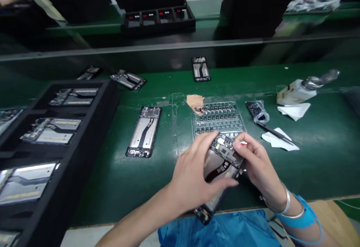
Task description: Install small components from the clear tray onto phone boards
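My left hand (192, 173) is wrapped over an opened phone (222, 160), its thumb lying across the lower part. The phone is tilted, with its circuit board at the top and a black ribbon cable down the middle. My right hand (254, 160) pinches the upper right edge of the same phone between thumb and fingers; a small red spot shows near the fingertips. Just beyond my hands lies a clear plastic tray (219, 115) with rows of small parts. A second opened phone (144, 131) lies flat to the left.
At the left stands a black foam tray (98, 119) with phones in its slots. More opened phones (201, 68) lie by the back ledge. On the right are a bottle with a metal top (295, 91), white wipes (294, 110), black tweezers (274, 131) and a plastic-wrapped black piece (256, 110).
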A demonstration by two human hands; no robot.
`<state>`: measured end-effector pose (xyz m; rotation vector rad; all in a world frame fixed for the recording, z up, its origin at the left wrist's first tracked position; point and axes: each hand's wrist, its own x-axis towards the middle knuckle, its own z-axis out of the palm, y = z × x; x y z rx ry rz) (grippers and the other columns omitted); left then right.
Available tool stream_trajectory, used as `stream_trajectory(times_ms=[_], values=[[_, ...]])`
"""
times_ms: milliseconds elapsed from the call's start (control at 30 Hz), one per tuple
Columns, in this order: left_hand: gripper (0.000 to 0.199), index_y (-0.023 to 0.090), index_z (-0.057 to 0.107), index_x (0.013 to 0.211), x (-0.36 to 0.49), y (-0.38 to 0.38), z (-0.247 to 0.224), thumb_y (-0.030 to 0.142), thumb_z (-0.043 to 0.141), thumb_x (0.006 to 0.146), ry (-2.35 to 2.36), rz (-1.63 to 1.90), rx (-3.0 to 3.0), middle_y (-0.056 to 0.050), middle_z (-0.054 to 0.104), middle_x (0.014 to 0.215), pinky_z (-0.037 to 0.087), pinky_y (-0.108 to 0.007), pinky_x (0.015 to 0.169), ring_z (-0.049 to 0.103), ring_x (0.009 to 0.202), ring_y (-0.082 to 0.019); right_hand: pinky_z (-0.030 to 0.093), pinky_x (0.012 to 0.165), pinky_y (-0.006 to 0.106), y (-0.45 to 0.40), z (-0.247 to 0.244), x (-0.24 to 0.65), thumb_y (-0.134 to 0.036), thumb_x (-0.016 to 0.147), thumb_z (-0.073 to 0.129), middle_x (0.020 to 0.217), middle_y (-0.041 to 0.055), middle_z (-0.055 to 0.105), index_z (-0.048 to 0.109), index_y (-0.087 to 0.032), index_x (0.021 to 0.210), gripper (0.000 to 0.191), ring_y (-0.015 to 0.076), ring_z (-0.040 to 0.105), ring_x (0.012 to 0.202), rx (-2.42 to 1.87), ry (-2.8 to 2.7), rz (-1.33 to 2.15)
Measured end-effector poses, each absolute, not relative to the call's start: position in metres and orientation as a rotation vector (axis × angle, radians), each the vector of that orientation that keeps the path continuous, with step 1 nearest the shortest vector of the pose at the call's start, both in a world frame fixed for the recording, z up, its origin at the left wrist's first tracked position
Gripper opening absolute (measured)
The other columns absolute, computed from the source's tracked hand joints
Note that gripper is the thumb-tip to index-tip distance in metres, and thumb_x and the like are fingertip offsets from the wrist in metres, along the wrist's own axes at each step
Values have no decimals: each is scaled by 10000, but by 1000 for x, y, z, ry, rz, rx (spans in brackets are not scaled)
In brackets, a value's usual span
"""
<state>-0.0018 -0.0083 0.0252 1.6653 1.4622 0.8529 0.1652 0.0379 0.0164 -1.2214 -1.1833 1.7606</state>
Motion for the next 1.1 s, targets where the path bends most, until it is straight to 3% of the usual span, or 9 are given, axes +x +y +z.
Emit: stream_trajectory(times_ms=[100,200,267,333,433,800,933,1000,1100], values=[[720,378,327,1365,-1,-14,29,324,650,725,1492,744,1855,-77,227,1475,325,-553,979,294,1298,-360,333,322,187,39,21,168,-469,831,513,594,-44,551,462,-241,970,272,102,496,366,-1111,-1095,1797],[657,334,375,1354,-7,-11,31,262,570,731,1164,819,1597,-94,312,1409,385,-453,930,412,1205,-308,386,386,197,38,22,172,-451,824,539,750,-4,572,491,-249,1155,391,102,527,489,-1097,-1199,1625],[645,198,447,1300,-10,-5,30,392,545,693,743,805,1177,-155,493,1199,458,-356,729,565,931,-260,436,473,212,35,22,174,-395,817,584,733,4,560,557,-237,1095,321,118,549,570,-1118,-1323,1537],[693,81,530,1150,-9,1,23,541,470,635,415,684,745,-155,588,904,415,-298,569,565,653,-204,450,502,233,33,21,175,-380,829,578,660,4,543,595,-210,927,197,133,566,562,-1109,-1401,1535],[741,43,557,1011,-5,7,9,601,427,541,243,534,436,-128,591,710,373,-280,518,527,539,-188,419,445,230,29,21,175,-387,841,561,603,-16,525,541,-192,772,207,105,532,435,-1085,-1385,1579],[712,40,555,993,-1,7,3,551,480,503,204,539,371,-117,600,698,346,-271,509,512,513,-169,383,442,212,27,24,173,-351,864,541,515,-55,504,494,-189,759,198,85,512,381,-1070,-1370,1621],[783,47,558,1038,-2,5,5,683,433,599,311,666,456,-128,607,737,345,-276,508,511,505,-161,385,456,212,33,22,175,-353,886,503,545,-48,505,573,-190,890,178,84,510,434,-1164,-1478,1451],[800,69,531,1124,-4,4,6,721,346,700,476,831,489,-149,620,855,382,-286,532,550,556,-170,372,455,211,32,17,176,-365,886,501,558,-51,505,550,-200,1137,304,87,492,458,-1171,-1660,1306],[678,149,443,1248,-9,5,6,653,386,798,787,1156,522,-151,578,1111,477,-329,689,612,764,-204,368,435,217,23,7,171,-446,762,641,579,-54,530,359,-190,1376,722,96,473,454,-959,-2138,1090]])
